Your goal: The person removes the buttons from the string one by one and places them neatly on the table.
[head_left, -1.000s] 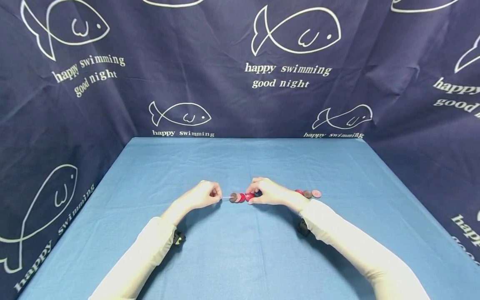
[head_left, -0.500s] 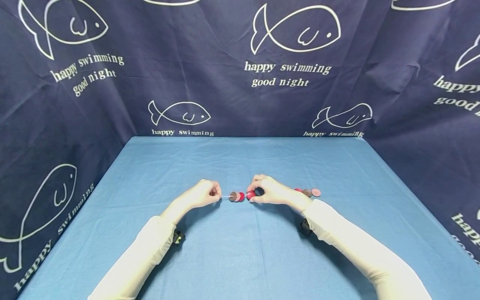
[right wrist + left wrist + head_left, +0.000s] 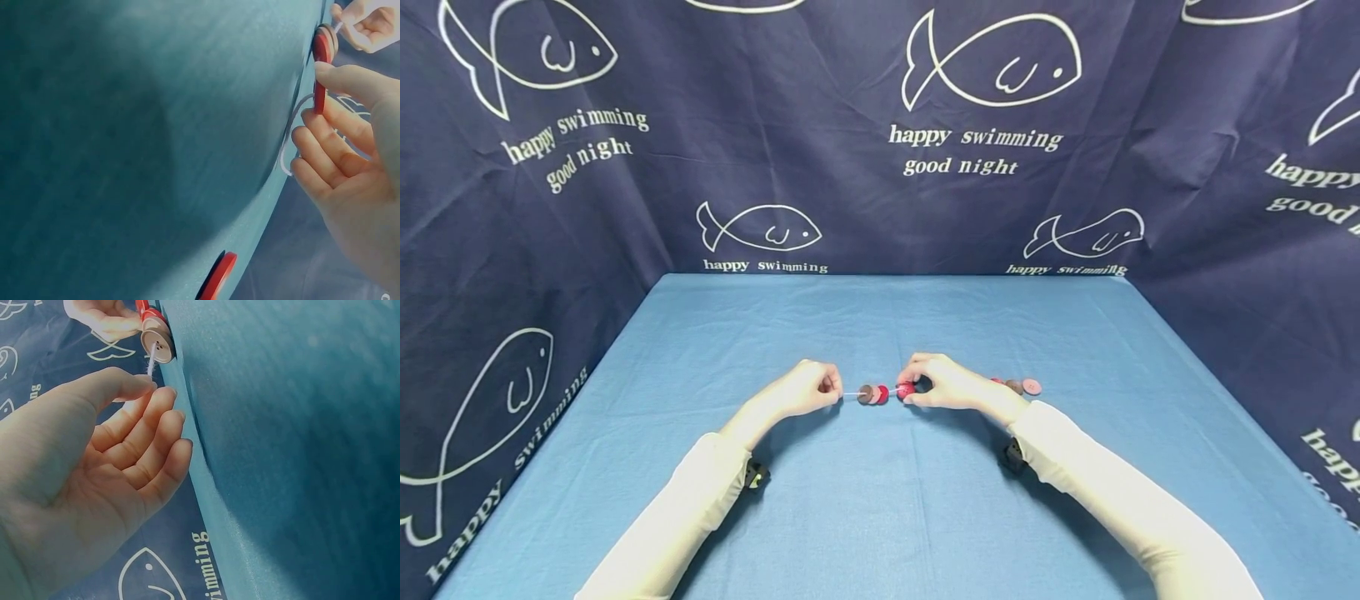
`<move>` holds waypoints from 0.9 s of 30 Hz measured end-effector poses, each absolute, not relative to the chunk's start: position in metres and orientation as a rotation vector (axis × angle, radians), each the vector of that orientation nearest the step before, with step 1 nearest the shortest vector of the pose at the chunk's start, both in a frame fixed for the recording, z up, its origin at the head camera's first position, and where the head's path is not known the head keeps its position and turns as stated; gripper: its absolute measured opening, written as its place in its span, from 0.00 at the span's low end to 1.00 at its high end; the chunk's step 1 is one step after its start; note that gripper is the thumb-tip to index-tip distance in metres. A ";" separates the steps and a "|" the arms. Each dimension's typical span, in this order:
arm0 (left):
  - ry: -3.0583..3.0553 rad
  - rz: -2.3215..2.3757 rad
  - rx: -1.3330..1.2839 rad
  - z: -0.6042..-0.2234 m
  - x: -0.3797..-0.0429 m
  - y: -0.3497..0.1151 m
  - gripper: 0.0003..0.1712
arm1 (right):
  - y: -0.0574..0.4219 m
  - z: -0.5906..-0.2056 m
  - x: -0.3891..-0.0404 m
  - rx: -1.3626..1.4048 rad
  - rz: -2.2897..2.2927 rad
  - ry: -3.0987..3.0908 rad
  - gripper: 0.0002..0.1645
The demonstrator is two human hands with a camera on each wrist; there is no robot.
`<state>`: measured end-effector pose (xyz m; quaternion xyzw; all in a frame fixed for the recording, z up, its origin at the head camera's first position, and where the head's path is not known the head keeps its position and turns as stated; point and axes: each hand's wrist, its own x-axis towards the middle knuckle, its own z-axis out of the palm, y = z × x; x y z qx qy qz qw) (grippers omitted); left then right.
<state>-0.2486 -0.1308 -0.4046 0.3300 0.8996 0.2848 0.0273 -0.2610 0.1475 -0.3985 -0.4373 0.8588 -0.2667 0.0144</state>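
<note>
My left hand (image 3: 812, 387) pinches one end of a white string (image 3: 152, 365) between thumb and forefinger. A brown button (image 3: 157, 345), a pink button (image 3: 875, 395) and a red button (image 3: 883, 394) sit together on the string, just right of that hand. Farther right, my right hand (image 3: 943, 383) pinches another red button (image 3: 320, 87) by its edge, thumb against fingers. White string shows between this button and the cluster. In the right wrist view, a free length of string (image 3: 287, 134) curves from the held button down past the fingers.
Beyond the right wrist, a red button (image 3: 996, 382), a brown button (image 3: 1015, 387) and a pink button (image 3: 1032, 387) lie in a row on the blue cloth (image 3: 850, 517). A dark blue printed curtain (image 3: 865, 183) surrounds the table's back and sides.
The right hand has shifted slightly right with its red button, widening the gap to the strung buttons and showing string there. The left hand has stayed put.
</note>
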 end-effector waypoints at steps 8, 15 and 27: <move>2.775 0.881 0.999 -0.405 -0.248 -0.131 0.03 | 0.148 -0.399 -0.260 -1.341 -0.839 2.676 0.12; 2.766 0.883 0.999 -0.404 -0.248 -0.132 0.04 | 0.150 -0.398 -0.261 -1.353 -0.844 2.675 0.12; 2.774 0.881 0.994 -0.404 -0.249 -0.134 0.03 | 0.154 -0.399 -0.264 -1.342 -0.845 2.680 0.12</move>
